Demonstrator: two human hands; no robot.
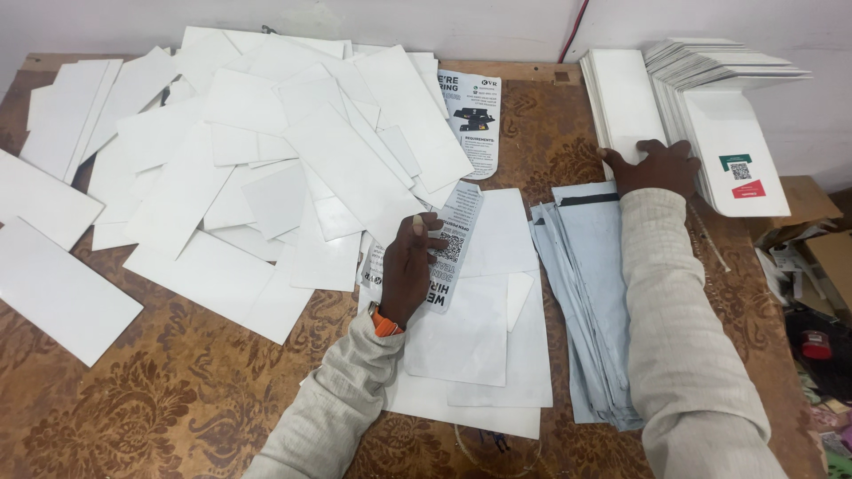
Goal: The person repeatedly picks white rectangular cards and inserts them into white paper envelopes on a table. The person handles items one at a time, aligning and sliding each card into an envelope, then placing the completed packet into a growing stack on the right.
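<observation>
My left hand rests flat on a printed flyer at the table's middle, fingers spread over it, beside a big loose heap of white cards. An orange band shows at that wrist. My right hand reaches to the far right and grips the near end of a stack of white cards. Under my right forearm lies a pile of grey mailer bags. Several white sheets lie below my left hand.
A brown patterned table holds everything. A fanned stack of printed cards leans at the far right. Another printed flyer lies at the back. A red cable runs down the wall. Cardboard and clutter sit past the right edge.
</observation>
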